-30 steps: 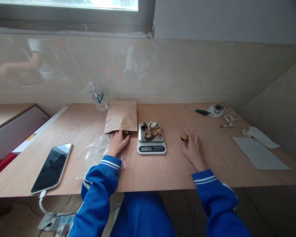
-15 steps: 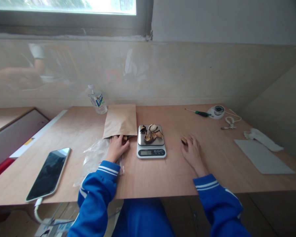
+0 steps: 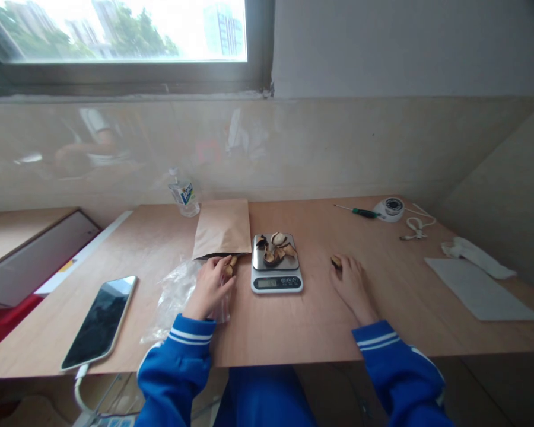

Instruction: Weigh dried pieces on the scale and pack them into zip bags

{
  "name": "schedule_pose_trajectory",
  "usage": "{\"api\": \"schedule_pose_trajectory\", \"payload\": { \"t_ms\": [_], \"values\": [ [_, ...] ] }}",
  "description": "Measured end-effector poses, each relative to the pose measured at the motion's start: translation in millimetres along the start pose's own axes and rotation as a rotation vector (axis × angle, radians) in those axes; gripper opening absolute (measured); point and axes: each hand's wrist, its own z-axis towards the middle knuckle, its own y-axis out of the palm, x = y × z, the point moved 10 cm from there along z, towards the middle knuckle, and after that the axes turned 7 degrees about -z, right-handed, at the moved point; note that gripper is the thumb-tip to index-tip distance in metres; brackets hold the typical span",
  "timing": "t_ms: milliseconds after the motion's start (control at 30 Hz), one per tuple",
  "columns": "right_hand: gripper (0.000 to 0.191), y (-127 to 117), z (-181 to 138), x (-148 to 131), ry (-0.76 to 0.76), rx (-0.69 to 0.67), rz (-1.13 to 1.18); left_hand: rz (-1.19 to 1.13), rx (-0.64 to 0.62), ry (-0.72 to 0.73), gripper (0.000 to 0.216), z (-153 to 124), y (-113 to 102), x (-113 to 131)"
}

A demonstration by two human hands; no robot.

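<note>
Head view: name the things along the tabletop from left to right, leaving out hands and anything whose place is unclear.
Phone → plastic bottle → brown paper bag → digital scale with dried brown pieces on it → green-handled screwdriver → white dome camera → tied white cable → grey sheet.

We see a plain kraft-brown paper bag (image 3: pixel 225 228) beside a kitchen scale (image 3: pixel 257 290), white-bodied with a silver weighing plate (image 3: pixel 258 264) and a black control panel (image 3: pixel 289 283). The dried pieces (image 3: pixel 278 252) on it mix tan, dark brown and cream. Our jacket sleeves (image 3: pixel 175 367) are bright blue, with paired white stripes around the cuffs. We have a light-brown tabletop (image 3: pixel 311 329), a black-screened smartphone (image 3: pixel 100 323) with a pale edge, a green-and-black screwdriver handle (image 3: pixel 364 213), a white dome camera (image 3: pixel 383 213) with a black face, and a pale grey sheet (image 3: pixel 483 296).
</note>
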Motion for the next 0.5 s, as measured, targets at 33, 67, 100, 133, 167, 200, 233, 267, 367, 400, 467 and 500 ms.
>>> {"api": "schedule_pose_trajectory", "payload": {
  "t_ms": [33,67,100,133,167,200,233,267,367,400,467,500],
  "values": [
    [0.028,-0.7,-0.1,-0.4,0.004,0.003,-0.016,-0.022,0.001,0.013,0.045,-4.1,-2.0,3.5],
    [0.027,-1.6,-0.3,-0.4,0.012,0.007,-0.036,-0.045,0.003,0.028,0.044,-7.5,-3.8,8.0],
    [0.026,-2.5,-0.4,0.0,0.023,0.012,-0.059,-0.067,0.011,0.045,0.045,-10.2,-6.1,13.7],
    [0.025,-3.3,-0.5,0.7,0.036,0.015,-0.083,-0.088,0.031,0.065,0.047,-11.7,-9.4,20.7],
    [0.024,-3.8,-0.6,1.7,0.05,0.016,-0.103,-0.109,0.066,0.09,0.052,-12.2,-14.0,29.0],
    [0.022,-4.2,-0.7,2.7,0.063,0.016,-0.113,-0.129,0.118,0.119,0.059,-11.6,-20.0,38.5],
    [0.02,-4.7,-0.7,3.7,0.076,0.017,-0.111,-0.142,0.185,0.149,0.065,-10.4,-27.1,48.6],
    [0.019,-5.3,-0.6,4.5,0.086,0.018,-0.099,-0.147,0.252,0.181,0.071,-8.8,-33.9,59.3],
    [0.02,-7.7,-0.3,5.2,0.108,0.028,-0.037,-0.103,0.389,0.295,0.074,-2.1,-45.4,92.6],
    [0.021,-8.5,-0.1,4.9,0.113,0.028,-0.018,-0.084,0.403,0.333,0.074,0.3,-45.5,102.3],
    [0.024,-9.3,0.1,3.5,0.116,0.022,0.01,-0.064,0.405,0.396,0.072,3.8,-43.1,116.3],
    [0.025,-9.3,0.2,2.5,0.114,0.015,0.019,-0.062,0.405,0.416,0.071,4.6,-41.7,120.2]
  ]
}}
